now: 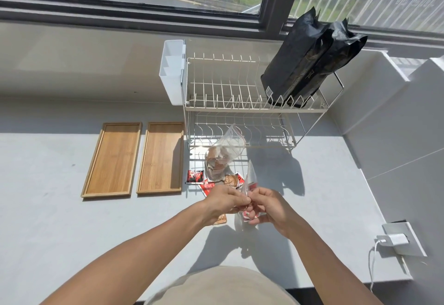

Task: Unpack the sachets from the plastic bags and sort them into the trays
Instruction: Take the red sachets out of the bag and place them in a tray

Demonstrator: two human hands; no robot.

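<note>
While both hands meet above the grey countertop (60, 220), the left hand (222, 202) and right hand (269, 206) pinch the top edge of a clear zip bag (248, 184) holding red sachets. A second zip bag (222, 154) of brown sachets stands just beyond, with loose sachets (195, 177) at its base. Two bare wooden trays (113, 159) lie side by side to the left, near the wire dish rack (240, 103).

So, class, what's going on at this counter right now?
A person holds a small clear bag with both hands, left hand and right hand pinching it over the counter. A second bag of sachets stands by the rack. A few loose sachets lie beside it. Both wooden trays hold nothing yet.
</note>
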